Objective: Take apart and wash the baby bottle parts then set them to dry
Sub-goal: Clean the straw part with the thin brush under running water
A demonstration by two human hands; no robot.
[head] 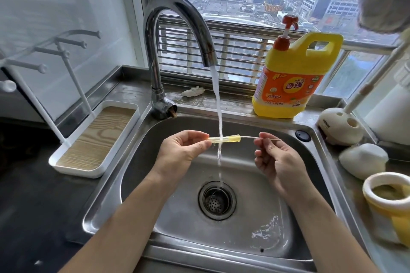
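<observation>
Left grip [182,150] pinches the left end of a clear yellowish straw tube [224,139] between thumb and fingertips. Tube is held level over the sink [155,139], its middle in the water stream [218,106] from the faucet [177,13]. Right grip [275,159] pinches a thin wire [250,137] between thumb and forefinger, other fingers loosely curled; the wire runs into the tube's right end. Water falls to the drain [217,200] below. Yellow dish soap jug [292,82] with a red pump stands on the ledge behind the sink. White drying rack [95,139] with pegs sits left of the sink. On the surface [351,186] to the right: a white dome piece [363,159] and a yellow bottle [388,197] with a white rim, near each other.
</observation>
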